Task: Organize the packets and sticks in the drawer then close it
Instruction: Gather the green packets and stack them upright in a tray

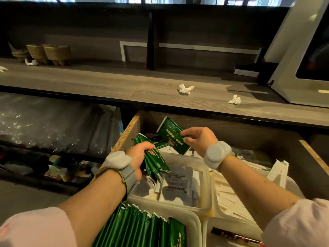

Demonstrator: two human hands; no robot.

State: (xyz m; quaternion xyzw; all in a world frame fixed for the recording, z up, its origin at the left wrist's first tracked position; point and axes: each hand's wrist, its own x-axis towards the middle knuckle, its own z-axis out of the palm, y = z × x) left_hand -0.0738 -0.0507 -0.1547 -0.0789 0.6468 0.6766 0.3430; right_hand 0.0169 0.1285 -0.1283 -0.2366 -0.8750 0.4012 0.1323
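Both arms reached forward over the open drawer [132, 125], forearms bare, pink sleeves pushed up near the elbows and a grey band on each wrist. The left hand [140, 157] was curled tight, knuckles up, fingers wrapped round a bundle of green packets [156, 163] that fanned out above and below the fist. The right hand [199, 139] sat a little higher and further in, wrist bent, thumb and fingertips pinching the edge of a single green packet [171, 135] held tilted, its far corner pointing up toward the counter [106, 82].

Beneath the hands, a white tray [204, 175] held pale sachets with dark print too small to read. Nearer the camera, another tray [192, 227] carried a neat upright row of green packets [142, 227], cut off by the bottom edge. To the right, a tray of white paper-wrapped sticks [229, 196] was partly covered by the right forearm, and a dark packet [236, 236] at the bottom ran out of view.

The drawer's back corner behind the hands was in shadow; loose white items lay there, hard to make out. On the counter sat two crumpled tissues [185, 89], with stacked woven baskets [48, 53] far left and a white appliance [302, 68] cropped at the right.
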